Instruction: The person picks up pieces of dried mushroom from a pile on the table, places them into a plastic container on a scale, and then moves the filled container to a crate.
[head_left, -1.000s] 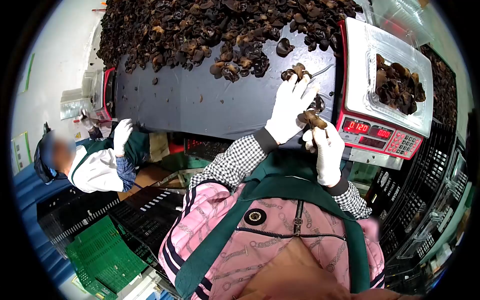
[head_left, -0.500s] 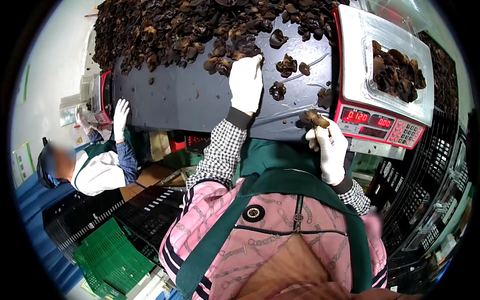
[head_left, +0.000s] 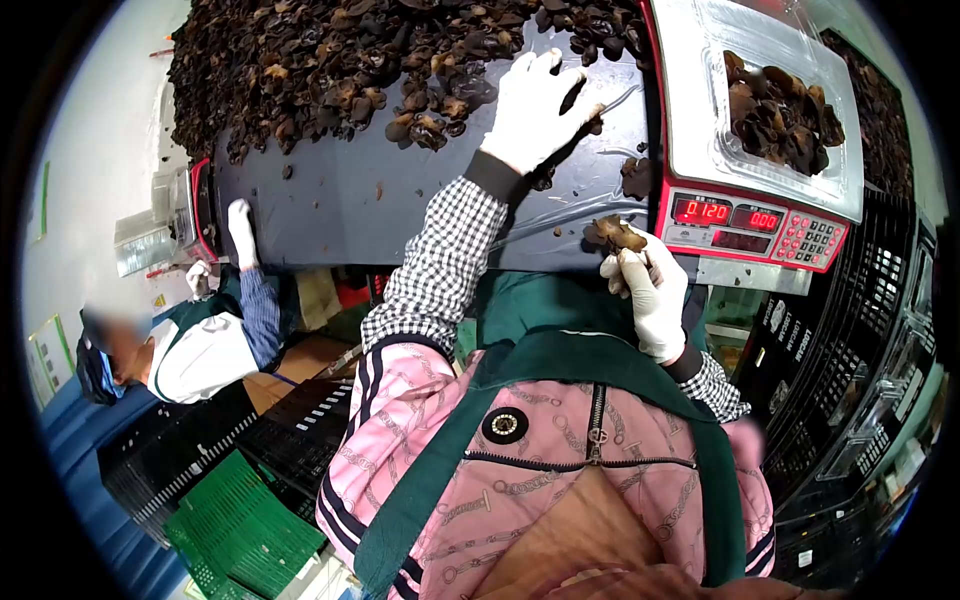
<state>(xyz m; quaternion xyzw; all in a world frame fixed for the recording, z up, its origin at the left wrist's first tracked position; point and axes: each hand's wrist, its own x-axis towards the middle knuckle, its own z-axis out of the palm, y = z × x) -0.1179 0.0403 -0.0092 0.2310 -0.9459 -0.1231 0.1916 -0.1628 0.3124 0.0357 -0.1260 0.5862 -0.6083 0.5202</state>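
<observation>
My left hand [head_left: 540,112], in a white glove, is spread open over the dark table surface. Its fingers cover some of the loose wood ear mushrooms there, and whether they touch any is hidden. My right hand [head_left: 652,292], gloved too, pinches a brownish wood ear mushroom [head_left: 614,234] near the table's front edge. A heap of wood ear mushrooms [head_left: 340,70] spreads over the far side. On the right, a clear plastic tray [head_left: 735,155] with wood ear mushrooms [head_left: 780,118] in it sits on a red and white digital scale [head_left: 745,228] reading 0.120.
To the left, a co-worker [head_left: 200,345] with white gloves stands by another scale [head_left: 203,210]. Black crates [head_left: 850,330] are stacked at my right. A green crate [head_left: 240,525] and black crates [head_left: 180,445] stand at the lower left.
My left hand has moved right and away from me, and its fingers have spread apart. My right hand still holds the wood ear mushroom. The co-worker's hands have shifted.
</observation>
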